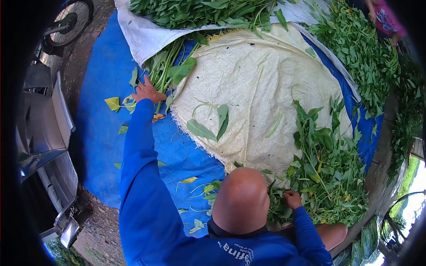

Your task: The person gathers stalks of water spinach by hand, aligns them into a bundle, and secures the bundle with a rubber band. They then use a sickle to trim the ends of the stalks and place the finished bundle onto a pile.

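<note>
My left hand reaches out on the left with its fingers apart, touching the stem ends of a bundle of leafy greens on a blue tarp. Beside those fingers lie loose leaves and a yellow leaf. Close to my body, my right hand is closed at the edge of a loose pile of greens; whatever is between its fingers is hidden. A pale woven sack is spread between my hands, with a few cut leaves on it.
A white sheet lies under more greens at the top. Another long heap of greens runs down the right, near a person in pink. A wheel and metal vehicle parts stand at the left.
</note>
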Demonstrator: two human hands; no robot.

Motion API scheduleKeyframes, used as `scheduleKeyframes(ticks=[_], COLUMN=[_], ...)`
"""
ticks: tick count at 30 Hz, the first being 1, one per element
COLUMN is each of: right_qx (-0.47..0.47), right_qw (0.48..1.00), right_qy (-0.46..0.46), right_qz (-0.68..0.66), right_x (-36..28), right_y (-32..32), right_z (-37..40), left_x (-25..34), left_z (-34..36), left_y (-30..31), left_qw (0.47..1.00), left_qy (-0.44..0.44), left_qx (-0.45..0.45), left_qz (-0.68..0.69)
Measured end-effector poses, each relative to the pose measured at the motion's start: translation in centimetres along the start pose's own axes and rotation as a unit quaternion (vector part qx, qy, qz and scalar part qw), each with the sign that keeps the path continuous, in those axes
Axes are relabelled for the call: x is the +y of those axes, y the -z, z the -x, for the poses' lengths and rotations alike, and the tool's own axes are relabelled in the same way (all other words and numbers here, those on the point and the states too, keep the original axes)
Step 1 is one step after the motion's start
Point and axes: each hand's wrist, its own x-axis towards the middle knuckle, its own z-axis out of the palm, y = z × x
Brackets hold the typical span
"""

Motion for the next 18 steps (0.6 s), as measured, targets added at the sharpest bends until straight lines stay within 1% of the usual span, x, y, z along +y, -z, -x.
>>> scheduleKeyframes(ticks=[3, 4, 5, 7, 8, 11, 12, 15, 18], right_qx=[-0.011, -0.013, -0.015, -0.020, -0.023, -0.020, -0.018, -0.011, -0.012], right_qw=[0.999, 0.998, 0.997, 0.998, 0.998, 0.998, 0.998, 0.994, 0.989], right_qy=[-0.043, -0.057, -0.070, -0.044, -0.032, 0.045, 0.056, 0.093, 0.122], right_qz=[0.003, -0.010, -0.024, -0.040, -0.048, -0.037, -0.038, -0.052, -0.087], right_x=[-2.6, -4.0, -5.1, -4.5, -3.8, -3.4, -2.8, -1.9, -2.0], right_y=[0.2, 0.3, 0.4, 0.6, 0.9, 2.0, 2.5, 4.2, 6.2], right_z=[1.2, 1.9, 2.1, 1.1, 0.7, 0.2, 0.0, -0.8, 0.1], left_x=[-1.2, -1.5, -1.9, -2.1, -1.7, -0.9, -0.7, -1.4, -3.5], left_z=[-2.0, -2.1, -2.5, -2.4, -1.0, 1.9, 3.5, 7.0, 11.9], left_y=[-0.4, -1.5, -2.6, -3.8, -3.2, -0.3, 1.7, 7.4, 13.1], left_qw=[0.999, 0.996, 0.994, 0.987, 0.983, 0.983, 0.984, 0.990, 0.960], left_qy=[-0.027, -0.035, -0.047, -0.074, -0.080, -0.085, -0.077, -0.095, -0.115], left_qx=[-0.011, 0.060, 0.076, 0.107, 0.137, 0.113, 0.097, 0.021, -0.178], left_qz=[0.023, 0.052, 0.067, 0.096, 0.097, 0.120, 0.127, 0.100, 0.183])
